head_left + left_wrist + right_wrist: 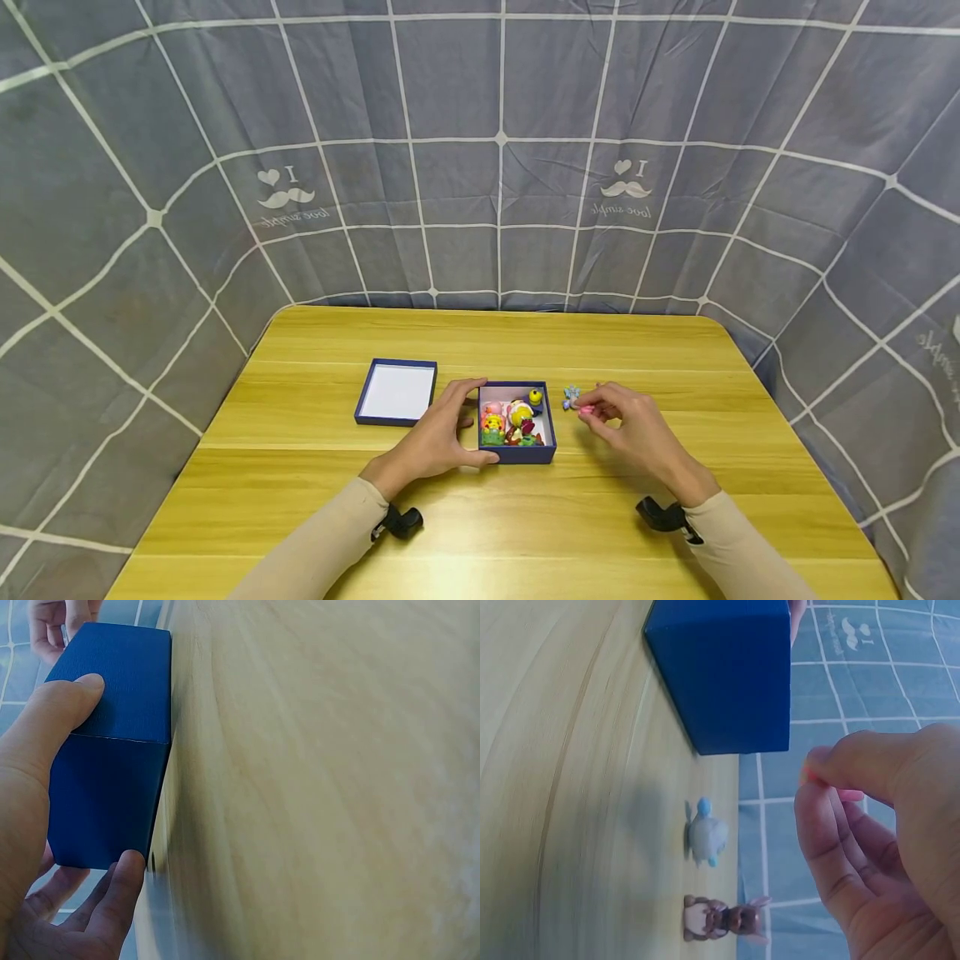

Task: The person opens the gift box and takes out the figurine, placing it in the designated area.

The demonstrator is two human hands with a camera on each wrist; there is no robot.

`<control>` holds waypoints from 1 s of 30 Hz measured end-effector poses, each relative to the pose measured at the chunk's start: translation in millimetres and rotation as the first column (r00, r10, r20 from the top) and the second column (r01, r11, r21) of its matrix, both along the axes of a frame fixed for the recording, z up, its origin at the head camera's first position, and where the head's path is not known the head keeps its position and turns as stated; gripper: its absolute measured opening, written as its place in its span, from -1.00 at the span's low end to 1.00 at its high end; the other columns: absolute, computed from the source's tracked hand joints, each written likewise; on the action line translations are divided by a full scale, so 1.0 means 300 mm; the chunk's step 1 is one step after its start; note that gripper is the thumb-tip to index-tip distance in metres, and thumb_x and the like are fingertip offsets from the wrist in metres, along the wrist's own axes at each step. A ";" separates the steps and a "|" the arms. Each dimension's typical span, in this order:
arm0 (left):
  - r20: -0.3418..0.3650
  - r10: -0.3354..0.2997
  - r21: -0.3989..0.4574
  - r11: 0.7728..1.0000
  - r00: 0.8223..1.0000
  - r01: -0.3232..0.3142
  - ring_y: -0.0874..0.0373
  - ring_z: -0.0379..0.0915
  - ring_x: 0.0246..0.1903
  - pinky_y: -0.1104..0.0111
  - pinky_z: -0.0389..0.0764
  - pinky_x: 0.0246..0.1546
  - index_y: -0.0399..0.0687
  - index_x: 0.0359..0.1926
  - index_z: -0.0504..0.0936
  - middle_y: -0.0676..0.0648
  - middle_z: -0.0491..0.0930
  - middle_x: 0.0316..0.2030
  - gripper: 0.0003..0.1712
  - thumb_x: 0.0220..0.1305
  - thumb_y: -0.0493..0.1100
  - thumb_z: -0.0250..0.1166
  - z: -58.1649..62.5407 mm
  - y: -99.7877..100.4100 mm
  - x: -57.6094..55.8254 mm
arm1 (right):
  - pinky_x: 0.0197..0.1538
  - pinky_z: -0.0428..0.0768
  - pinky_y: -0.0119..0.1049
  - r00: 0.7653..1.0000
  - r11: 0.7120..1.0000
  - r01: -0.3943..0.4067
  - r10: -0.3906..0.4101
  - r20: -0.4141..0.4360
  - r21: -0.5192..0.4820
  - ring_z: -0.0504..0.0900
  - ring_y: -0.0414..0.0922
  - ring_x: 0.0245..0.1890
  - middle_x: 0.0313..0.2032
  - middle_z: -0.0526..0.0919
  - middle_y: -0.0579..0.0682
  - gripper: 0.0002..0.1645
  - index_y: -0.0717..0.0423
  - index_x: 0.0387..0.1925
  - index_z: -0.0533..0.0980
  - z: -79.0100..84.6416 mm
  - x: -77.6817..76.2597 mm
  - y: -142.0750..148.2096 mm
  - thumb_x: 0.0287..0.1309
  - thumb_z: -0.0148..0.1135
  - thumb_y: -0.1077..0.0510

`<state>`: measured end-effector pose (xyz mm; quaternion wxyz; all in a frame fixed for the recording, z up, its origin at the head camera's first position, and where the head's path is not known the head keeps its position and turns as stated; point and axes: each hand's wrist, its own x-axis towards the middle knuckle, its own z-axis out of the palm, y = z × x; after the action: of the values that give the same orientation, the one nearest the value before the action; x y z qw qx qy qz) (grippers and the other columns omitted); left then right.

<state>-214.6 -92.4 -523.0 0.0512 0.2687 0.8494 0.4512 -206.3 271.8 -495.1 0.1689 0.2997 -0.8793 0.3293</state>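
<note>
My left hand [431, 437] grips the left side of a dark blue box [525, 456], thumb at the near wall and fingers at the far corner. Inside the box lie several small toy figures, among them a yellow one in green [492, 430] and a round yellow one [536, 397]. To the right of the box, my right hand [633, 421] pinches a small pink toy figure [586, 410] between thumb and fingers, raised above the table in the right wrist view. Most of this figure is hidden by the fingers.
The box's lid [397, 392] lies inside up to the left, white within. A pale blue figure [707, 838] and a brown long-eared figure [724, 919] stand on the wooden table [480, 533] right of the box. Grey checked curtain [450, 183] surrounds the table.
</note>
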 end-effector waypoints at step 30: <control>0.037 0.012 -0.008 1.000 0.999 -0.012 -0.08 0.57 0.55 0.09 0.72 0.60 -0.03 0.87 0.14 -0.16 0.25 0.75 0.45 0.20 0.09 0.86 0.016 0.004 -0.007 | -0.14 0.92 -0.31 0.992 0.992 0.124 -0.123 0.039 -0.032 0.83 -0.25 -0.27 -0.19 0.91 -0.05 -0.75 0.23 -0.03 0.81 -0.017 -0.018 0.136 0.32 0.63 0.46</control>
<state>-216.7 -91.1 -518.3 0.0651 0.2550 0.8518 0.4529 -211.6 312.6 -500.3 0.1778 0.2355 -0.8934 0.3387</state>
